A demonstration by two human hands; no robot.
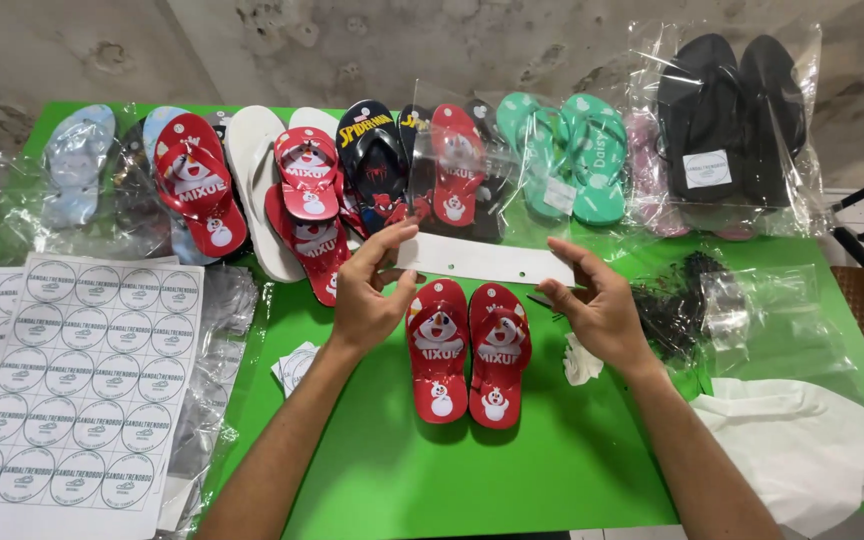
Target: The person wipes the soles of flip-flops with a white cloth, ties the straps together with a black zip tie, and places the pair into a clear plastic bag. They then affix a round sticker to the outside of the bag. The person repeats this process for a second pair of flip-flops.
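A pair of small red flip-flops [469,352] with a snowman print lies side by side on the green table [512,470]. Just above their toe ends, both my hands hold a clear plastic bag [452,165] by its white header strip [482,262]. My left hand [370,290] pinches the strip's left end, and my right hand [597,300] grips its right end. The bag's clear part stands up from the strip, in front of the sandals at the back.
Along the table's back edge lie bagged and loose sandals: red [197,180], white [255,180], dark printed [374,160], teal [567,155], black [732,120]. A sheet of round stickers [77,375] lies at left. Black ties [677,305] and a white cloth bag [802,440] lie at right.
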